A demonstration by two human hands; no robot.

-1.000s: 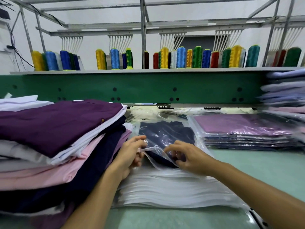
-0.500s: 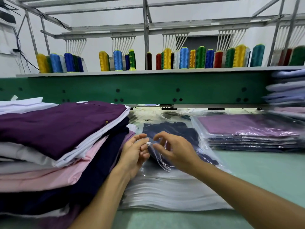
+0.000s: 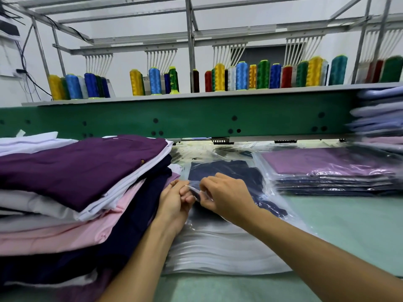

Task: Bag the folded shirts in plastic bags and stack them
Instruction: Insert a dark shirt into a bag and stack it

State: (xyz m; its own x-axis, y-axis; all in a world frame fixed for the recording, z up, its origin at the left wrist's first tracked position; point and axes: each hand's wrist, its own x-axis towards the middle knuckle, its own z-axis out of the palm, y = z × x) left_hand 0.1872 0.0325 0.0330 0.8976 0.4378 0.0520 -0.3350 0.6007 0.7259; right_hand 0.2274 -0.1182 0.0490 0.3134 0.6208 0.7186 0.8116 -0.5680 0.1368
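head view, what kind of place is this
Probably a garment embroidery and packing workshop: coloured thread cones line a green machine, folded shirts are piled at left, bagged shirts are stacked at right, while the left hand and right hand pinch a plastic bag.

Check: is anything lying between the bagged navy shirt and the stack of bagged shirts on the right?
Nothing visible does. The navy shirt lies in its bag, the left hand and right hand pinching the bag's near edge. The stack of bagged shirts lies directly to its right, with no object between them.
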